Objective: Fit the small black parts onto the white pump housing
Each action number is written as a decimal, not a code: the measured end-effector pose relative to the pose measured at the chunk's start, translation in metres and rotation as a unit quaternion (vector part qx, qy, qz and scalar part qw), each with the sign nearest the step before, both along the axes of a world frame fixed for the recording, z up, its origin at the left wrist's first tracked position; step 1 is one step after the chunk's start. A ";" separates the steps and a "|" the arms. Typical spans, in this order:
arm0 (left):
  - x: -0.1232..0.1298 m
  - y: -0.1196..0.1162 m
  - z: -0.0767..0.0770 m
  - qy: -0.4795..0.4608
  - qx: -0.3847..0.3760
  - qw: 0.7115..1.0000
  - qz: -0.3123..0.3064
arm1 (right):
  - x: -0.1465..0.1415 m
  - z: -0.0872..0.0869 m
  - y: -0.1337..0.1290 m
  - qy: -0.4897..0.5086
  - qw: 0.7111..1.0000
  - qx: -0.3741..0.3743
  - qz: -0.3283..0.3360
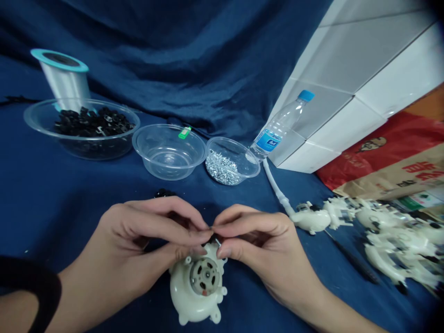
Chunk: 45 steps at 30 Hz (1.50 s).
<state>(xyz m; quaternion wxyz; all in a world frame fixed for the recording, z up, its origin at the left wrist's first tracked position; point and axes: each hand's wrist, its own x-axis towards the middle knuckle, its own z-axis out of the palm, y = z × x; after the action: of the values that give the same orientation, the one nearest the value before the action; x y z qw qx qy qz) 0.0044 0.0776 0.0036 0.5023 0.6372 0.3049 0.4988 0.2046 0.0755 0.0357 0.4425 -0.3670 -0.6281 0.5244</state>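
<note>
Head view, live over a blue cloth, a white tiled ledge at its far right corner! Next to it sits 1 red-and-tan paper bag, then a heap of white plastic housings, too tangled to count. Along the far side: 3 clear bowls, the left bowl with black clips, the middle bowl bare inside, the right bowl with silver rivets. Also 1 spool, 1 water bottle. Near edge: 1 white housing, its motor facing up. Above it, the left hand and right hand pinch at the fingertips, their catch too small to tell, beside 1 tiny metal pin. Work this fine wants steady fingertips!
</note>
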 end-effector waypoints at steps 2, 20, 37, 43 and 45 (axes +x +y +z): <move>0.000 -0.001 -0.001 -0.006 0.003 1.000 0.000 | 0.000 -0.001 -0.001 0.006 1.000 0.006 0.002; 0.000 -0.006 -0.006 0.051 0.027 0.998 0.022 | 0.000 -0.006 -0.011 -0.027 0.992 0.125 -0.018; -0.001 -0.004 -0.011 0.027 0.046 0.998 -0.028 | 0.000 -0.016 -0.013 0.042 0.997 0.069 0.012; -0.001 0.001 -0.017 0.039 0.121 0.991 -0.039 | -0.002 -0.020 -0.010 0.069 0.993 0.091 0.005; -0.001 0.002 -0.013 0.055 0.126 0.990 -0.020 | 0.000 -0.016 -0.008 0.038 0.990 0.138 -0.004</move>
<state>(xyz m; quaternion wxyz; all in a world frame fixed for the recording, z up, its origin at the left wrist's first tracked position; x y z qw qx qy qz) 0.0035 0.0792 -0.0098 0.4104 0.7279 0.2538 0.4871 0.2045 0.0675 0.0193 0.5150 -0.2847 -0.6757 0.4441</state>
